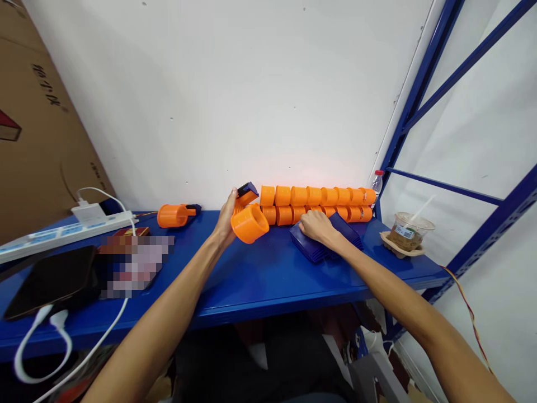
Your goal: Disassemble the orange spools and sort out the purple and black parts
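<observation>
My left hand [227,218] is closed around an orange cup-shaped piece [250,224] with a handle that carries a dark blue part [247,189]. The piece is held above the blue table, its round mouth tilted down toward me. Over a stack of flat dark blue sheets or pouches [310,249], my right hand [316,225] rests with its fingers curled in. Whether those fingers pinch a sheet is hidden. Behind the hands, two stacked rows of orange cups [314,196] line the wall. Another orange cup with a handle [173,216] lies on its side at the left.
On the blue table [251,285], a power strip [62,230], a black power bank or phone [54,277] with white cables, and a blurred item [138,266] occupy the left. A drink cup [406,230] in a holder and a bottle [377,182] stand right, beside a blue rack frame [413,106].
</observation>
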Demonstrator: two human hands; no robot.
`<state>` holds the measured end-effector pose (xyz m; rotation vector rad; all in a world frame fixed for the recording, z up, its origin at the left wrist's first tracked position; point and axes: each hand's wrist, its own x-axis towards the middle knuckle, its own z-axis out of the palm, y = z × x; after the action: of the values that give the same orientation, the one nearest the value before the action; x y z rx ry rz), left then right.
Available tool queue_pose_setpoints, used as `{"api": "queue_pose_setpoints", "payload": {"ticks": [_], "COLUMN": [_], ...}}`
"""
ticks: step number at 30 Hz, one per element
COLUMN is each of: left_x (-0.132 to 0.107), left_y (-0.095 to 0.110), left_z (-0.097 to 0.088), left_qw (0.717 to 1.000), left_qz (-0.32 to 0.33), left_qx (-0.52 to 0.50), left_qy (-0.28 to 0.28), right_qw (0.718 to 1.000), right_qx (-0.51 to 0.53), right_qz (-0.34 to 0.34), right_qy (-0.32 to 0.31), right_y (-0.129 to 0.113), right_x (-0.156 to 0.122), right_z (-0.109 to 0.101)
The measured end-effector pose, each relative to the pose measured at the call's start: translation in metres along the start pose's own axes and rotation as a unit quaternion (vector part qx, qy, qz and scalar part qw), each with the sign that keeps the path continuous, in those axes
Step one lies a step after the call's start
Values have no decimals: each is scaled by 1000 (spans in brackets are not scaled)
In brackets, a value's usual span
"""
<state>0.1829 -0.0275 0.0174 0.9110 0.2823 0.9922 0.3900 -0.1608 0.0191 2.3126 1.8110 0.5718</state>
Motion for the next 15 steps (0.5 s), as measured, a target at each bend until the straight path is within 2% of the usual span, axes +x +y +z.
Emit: {"api": "queue_pose_setpoints", "payload": {"ticks": [5, 8, 10, 12, 15], "left_x": [5, 8, 10, 10, 11], "left_y": [-3, -5, -6, -7, -8], "left_z": [-5, -9, -12, -14, -15], "left_qw": [997, 990, 982, 973, 967], "left_qz": [47, 95, 120, 134, 136], "left_qx": [40, 85, 121, 158, 181], "left_qy": [45, 66, 82, 100, 115], "right_qw": [999, 993, 985, 965, 929], "right_qx": [19, 50, 78, 98, 85], "right_qz": [49, 66, 0, -116, -255], "right_qy": [7, 83, 156, 215, 254], "right_y": [-4, -8, -16, -30, -58], "right_x": [-8, -13, -17, -20, -19], "right_z": [-21, -33, -36, -37, -36]}}
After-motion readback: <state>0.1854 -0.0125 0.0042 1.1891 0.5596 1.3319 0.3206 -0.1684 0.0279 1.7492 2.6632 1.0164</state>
